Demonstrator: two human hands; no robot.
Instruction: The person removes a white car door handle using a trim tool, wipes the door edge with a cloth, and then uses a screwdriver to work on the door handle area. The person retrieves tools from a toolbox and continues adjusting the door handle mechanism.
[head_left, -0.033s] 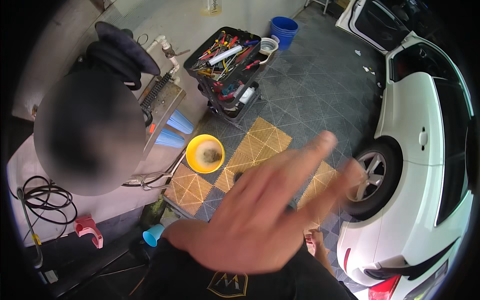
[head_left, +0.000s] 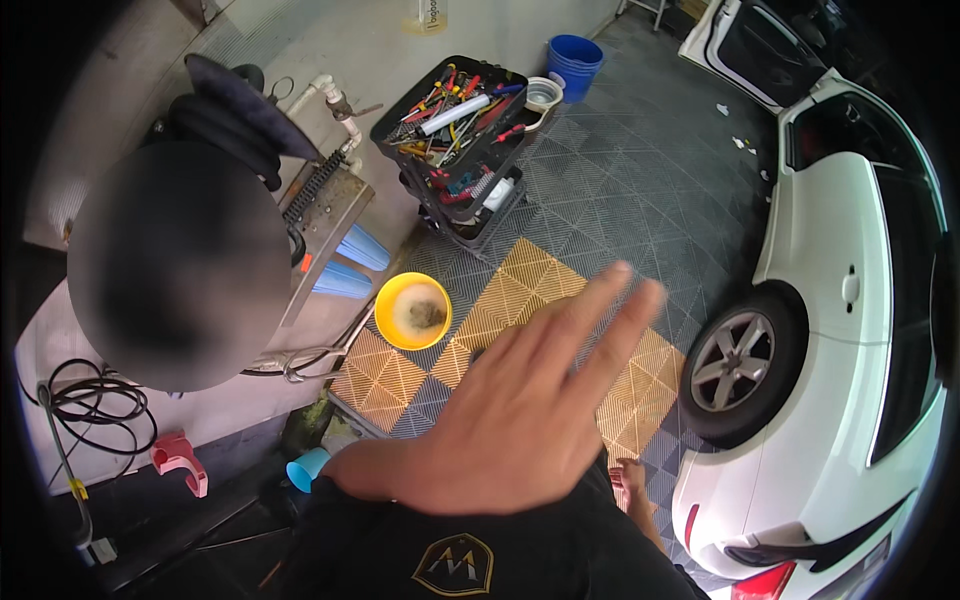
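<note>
Hovering above yellow floor tiles, the left grip looks unclenched, palm hidden

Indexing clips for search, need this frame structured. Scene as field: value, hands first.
left hand: raised close to camera, back showing, two fingers extended, nothing seen held
right hand: low, farther from camera; small in view, grip unclear
tool cart: black, tiered, loaded with hand tools
yellow bucket: on floor, cloudy contents with a dark clump
blue bucket: beyond the cart
floor tiles: grey and yellow, ribbed
white car: on the right, five-spoke wheel showing, one door open
</note>
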